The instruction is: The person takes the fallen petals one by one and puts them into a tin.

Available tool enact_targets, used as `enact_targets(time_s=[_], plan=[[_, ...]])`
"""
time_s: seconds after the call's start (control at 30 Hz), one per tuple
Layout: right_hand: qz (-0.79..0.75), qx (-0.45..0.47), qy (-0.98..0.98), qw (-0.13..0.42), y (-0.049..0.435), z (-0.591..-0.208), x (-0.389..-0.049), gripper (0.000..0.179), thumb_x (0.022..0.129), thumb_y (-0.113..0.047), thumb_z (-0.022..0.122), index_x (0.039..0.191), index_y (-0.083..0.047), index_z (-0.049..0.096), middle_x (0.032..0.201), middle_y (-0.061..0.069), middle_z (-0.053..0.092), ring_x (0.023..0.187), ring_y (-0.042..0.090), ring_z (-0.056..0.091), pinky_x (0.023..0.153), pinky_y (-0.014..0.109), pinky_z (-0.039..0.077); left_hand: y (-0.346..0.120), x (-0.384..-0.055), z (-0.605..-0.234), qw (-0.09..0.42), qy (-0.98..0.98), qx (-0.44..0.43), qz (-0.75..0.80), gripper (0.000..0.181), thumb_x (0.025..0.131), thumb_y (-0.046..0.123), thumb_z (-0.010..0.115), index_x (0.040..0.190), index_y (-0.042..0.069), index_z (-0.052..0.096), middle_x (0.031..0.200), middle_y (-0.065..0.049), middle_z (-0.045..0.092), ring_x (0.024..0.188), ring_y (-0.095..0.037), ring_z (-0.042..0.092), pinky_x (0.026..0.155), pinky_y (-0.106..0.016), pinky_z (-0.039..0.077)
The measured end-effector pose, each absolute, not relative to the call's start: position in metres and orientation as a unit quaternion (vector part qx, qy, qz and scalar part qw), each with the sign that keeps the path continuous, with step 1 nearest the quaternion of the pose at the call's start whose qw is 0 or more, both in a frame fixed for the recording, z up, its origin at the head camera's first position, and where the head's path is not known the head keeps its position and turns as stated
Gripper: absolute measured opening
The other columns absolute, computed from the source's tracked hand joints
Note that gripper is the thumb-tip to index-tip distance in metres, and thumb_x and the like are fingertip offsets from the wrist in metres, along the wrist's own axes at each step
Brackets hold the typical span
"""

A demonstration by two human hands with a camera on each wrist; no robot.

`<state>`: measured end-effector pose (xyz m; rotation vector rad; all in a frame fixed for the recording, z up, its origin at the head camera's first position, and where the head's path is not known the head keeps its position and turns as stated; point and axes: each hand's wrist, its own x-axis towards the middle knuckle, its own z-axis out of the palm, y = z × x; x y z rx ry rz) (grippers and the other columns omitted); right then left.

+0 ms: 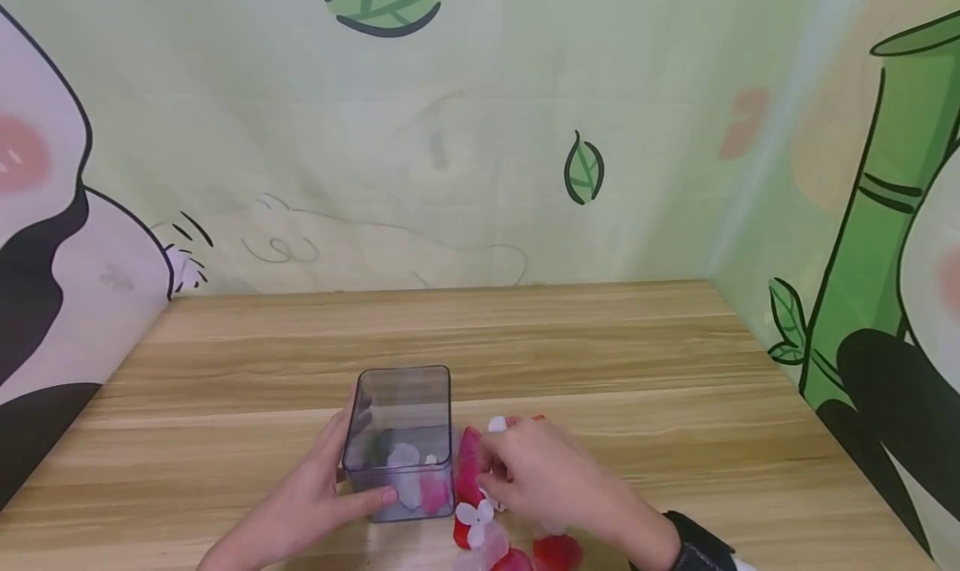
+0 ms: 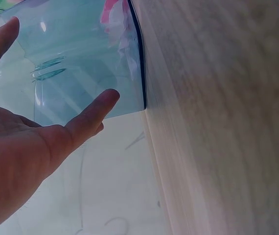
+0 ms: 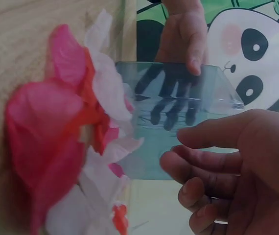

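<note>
1. My left hand [image 1: 318, 488] grasps the clear grey box [image 1: 405, 396], thumb across its near side and fingers spread around the left and far side. I judge that this wide hold is there to brace the box, which looks light enough to slide if nudged.

2. The box stands on the worktop [image 1: 600, 346] with its open end up, left of my right hand. That way its mouth faces me and the contents rest at the bottom: a white petal [image 1: 405, 475] and a pink petal [image 1: 433, 492] show through the near wall.

3. My right hand [image 1: 543, 471] is released: its fingers are loosely bent, thumb and fingertips a little apart, and I see nothing between them. It hangs over the petal pile [image 1: 513, 559], fingertips pointing down, a posture that I think suits picking up thin, soft pieces.

4. The pile lies just right of the box and spreads toward the near side, so the way from one to the other is short. A long pink petal [image 1: 468, 463] lies between the box and my right fingers; a small white flower [image 1: 476, 521] sits near the box's near right corner.
</note>
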<state>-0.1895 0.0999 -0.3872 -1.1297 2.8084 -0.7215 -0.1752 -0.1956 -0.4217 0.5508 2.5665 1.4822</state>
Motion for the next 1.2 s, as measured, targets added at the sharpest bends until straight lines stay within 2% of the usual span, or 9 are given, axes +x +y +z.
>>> enact_targets(time_s=[0.13,0.3,0.5,0.6,0.7,0.9,1.07,1.2], plan=[[-0.212,-0.333,0.918,0.035,0.096,-0.393,-0.188,0.019,0.091,-0.021,0.079,0.078,-0.02,0.065,0.056,-0.015,0.045,0.048,0.003,0.042,0.043,0.019,0.036,-0.195,-0.175,-0.422,0.057,0.853,0.183,0.485,0.114,0.084,0.031,0.087,0.165,0.039,0.007,0.157,-0.017,0.033,0.13,-0.04,0.047,0.102,-0.056,0.049],[-0.19,-0.33,0.924,0.02,0.093,-0.399,-0.189,0.02,0.088,-0.025,0.083,0.077,-0.02,0.067,0.056,-0.015,0.045,0.05,0.003,0.042,0.047,0.021,0.036,-0.195,-0.175,-0.421,0.068,0.853,0.177,0.487,0.113,0.085,0.029,0.087,0.165,0.038,0.008,0.158,-0.016,0.032,0.13,-0.039,0.047,0.101,-0.054,0.05],[-0.177,-0.331,0.927,0.003,0.093,-0.403,-0.191,0.013,0.087,-0.018,0.082,0.078,-0.018,0.072,0.059,-0.016,0.051,0.052,0.002,0.044,0.05,0.021,0.038,-0.195,-0.173,-0.42,0.06,0.849,0.192,0.489,0.111,0.086,0.03,0.086,0.166,0.034,0.008,0.157,-0.021,0.031,0.13,-0.04,0.047,0.098,-0.052,0.052],[-0.177,-0.337,0.925,-0.003,0.093,-0.403,-0.192,0.009,0.086,-0.011,0.079,0.081,-0.017,0.075,0.064,-0.014,0.058,0.054,0.002,0.045,0.05,0.02,0.039,-0.195,-0.173,-0.42,0.054,0.85,0.196,0.486,0.112,0.085,0.031,0.086,0.166,0.033,0.009,0.155,-0.021,0.033,0.128,-0.039,0.049,0.096,-0.046,0.053],[-0.184,-0.338,0.923,0.0,0.094,-0.402,-0.192,0.01,0.088,-0.008,0.076,0.081,-0.015,0.076,0.064,-0.014,0.058,0.056,0.002,0.046,0.05,0.019,0.04,-0.195,-0.173,-0.421,0.057,0.852,0.189,0.484,0.113,0.085,0.031,0.087,0.166,0.035,0.009,0.154,-0.02,0.033,0.127,-0.038,0.05,0.096,-0.042,0.053],[-0.211,-0.314,0.925,0.03,0.096,-0.397,-0.193,0.006,0.091,-0.008,0.077,0.087,-0.012,0.079,0.069,-0.013,0.059,0.061,0.003,0.05,0.052,0.017,0.045,-0.194,-0.174,-0.421,0.058,0.856,0.182,0.481,0.113,0.085,0.03,0.087,0.165,0.037,0.009,0.155,-0.018,0.033,0.129,-0.039,0.048,0.099,-0.05,0.052],[-0.211,-0.329,0.921,-0.01,0.1,-0.392,-0.195,0.005,0.088,-0.006,0.079,0.085,-0.011,0.078,0.074,-0.008,0.065,0.065,0.004,0.052,0.058,0.018,0.048,-0.194,-0.174,-0.421,0.058,0.854,0.186,0.483,0.112,0.085,0.029,0.087,0.165,0.037,0.009,0.156,-0.019,0.033,0.13,-0.04,0.047,0.098,-0.05,0.053],[-0.24,-0.319,0.917,-0.014,0.103,-0.387,-0.196,0.006,0.087,-0.003,0.078,0.087,-0.01,0.077,0.077,-0.007,0.067,0.067,0.007,0.056,0.061,0.02,0.05,-0.194,-0.173,-0.421,0.056,0.848,0.195,0.489,0.111,0.085,0.029,0.087,0.166,0.035,0.01,0.155,-0.02,0.033,0.129,-0.04,0.047,0.096,-0.049,0.055]])
